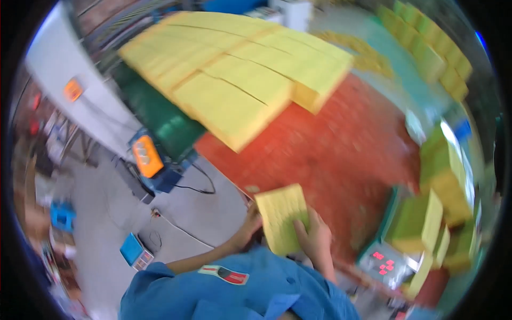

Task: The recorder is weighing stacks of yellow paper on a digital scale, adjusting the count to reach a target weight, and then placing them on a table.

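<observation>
A small rectangular piece of yellow paper [281, 216] is held upright just in front of my chest, over the near edge of the red table. I cannot tell whether it is a single sheet or a thin stack. My right hand [316, 234] grips its right side, the thumb lying across the front. At the left edge is my left hand [252, 223], closed on the paper, its fingers partly hidden and blurred. Beyond my hands, wide rows of stacked yellow paper [234, 69] cover the far part of the red tabletop [314, 154].
On the right, yellow paper blocks [413, 224] sit by a scale with a red lit display [381, 264]. An orange control box [146, 156] stands beside a green conveyor belt [154, 109]. Another small scale [136, 250] is on the left floor, near a cable [184, 232].
</observation>
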The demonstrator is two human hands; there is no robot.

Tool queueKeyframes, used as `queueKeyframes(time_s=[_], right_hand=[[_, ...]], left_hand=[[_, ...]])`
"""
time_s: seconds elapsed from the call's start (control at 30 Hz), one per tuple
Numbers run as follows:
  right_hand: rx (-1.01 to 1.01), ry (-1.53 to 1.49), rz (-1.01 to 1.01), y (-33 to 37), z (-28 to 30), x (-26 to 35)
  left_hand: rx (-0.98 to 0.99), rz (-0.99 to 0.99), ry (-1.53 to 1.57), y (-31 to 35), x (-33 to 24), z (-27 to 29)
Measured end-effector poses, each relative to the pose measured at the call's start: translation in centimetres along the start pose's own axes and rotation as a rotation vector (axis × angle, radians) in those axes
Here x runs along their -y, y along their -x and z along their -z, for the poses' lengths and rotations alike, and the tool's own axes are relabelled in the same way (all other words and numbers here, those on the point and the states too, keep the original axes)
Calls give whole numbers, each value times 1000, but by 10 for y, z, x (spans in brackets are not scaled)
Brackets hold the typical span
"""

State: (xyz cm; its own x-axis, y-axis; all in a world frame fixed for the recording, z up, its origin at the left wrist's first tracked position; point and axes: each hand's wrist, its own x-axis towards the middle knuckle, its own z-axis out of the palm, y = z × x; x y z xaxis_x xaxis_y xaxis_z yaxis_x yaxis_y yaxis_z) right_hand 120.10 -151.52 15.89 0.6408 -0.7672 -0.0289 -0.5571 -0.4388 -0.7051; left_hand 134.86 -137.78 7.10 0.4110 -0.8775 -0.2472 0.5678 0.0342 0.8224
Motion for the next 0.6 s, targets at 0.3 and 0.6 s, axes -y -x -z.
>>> queueKeyframes(time_s=[0.3,0.6], right_hand=[[138,-180,-69,34,21,-54],[-175,-487,193,120,192,-129]], left_hand=[[1,-106,-286,49,-11,-96],[83,-361,-431,93,-11,-177]])
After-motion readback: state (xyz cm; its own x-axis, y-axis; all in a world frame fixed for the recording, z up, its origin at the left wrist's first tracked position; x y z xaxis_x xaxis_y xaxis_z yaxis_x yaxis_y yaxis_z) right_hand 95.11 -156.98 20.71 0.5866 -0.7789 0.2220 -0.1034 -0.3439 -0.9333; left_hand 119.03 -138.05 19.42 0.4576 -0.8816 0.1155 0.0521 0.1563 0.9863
